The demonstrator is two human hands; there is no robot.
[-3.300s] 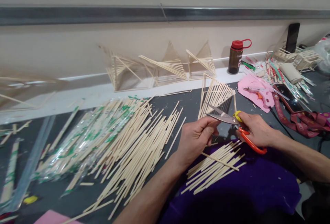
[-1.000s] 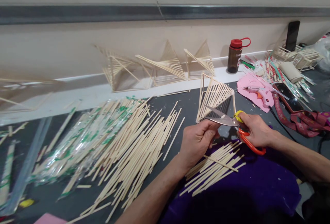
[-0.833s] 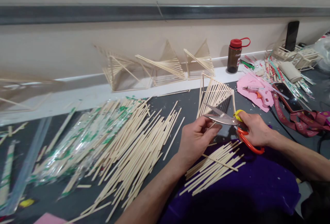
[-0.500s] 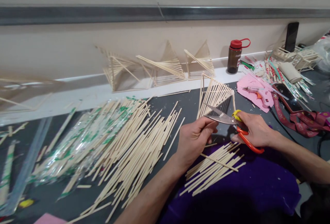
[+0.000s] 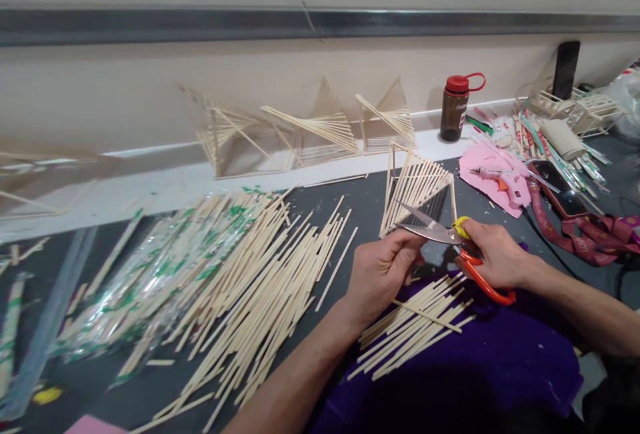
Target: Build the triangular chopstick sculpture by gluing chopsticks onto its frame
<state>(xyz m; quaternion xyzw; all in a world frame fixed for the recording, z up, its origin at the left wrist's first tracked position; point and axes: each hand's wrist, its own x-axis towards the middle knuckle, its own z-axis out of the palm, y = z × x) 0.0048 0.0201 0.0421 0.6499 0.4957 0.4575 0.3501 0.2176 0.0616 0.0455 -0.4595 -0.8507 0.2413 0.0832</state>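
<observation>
The left hand (image 5: 383,267) is pinching its fingers closed, on what I cannot tell, while the right hand (image 5: 500,255) is gripping the scissors (image 5: 440,233), their parted blades pointing left.

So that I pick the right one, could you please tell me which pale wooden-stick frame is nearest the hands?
The frame on the dark grey tabletop, just beyond the orange-handled metal scissors; the others stand farther back.
</observation>
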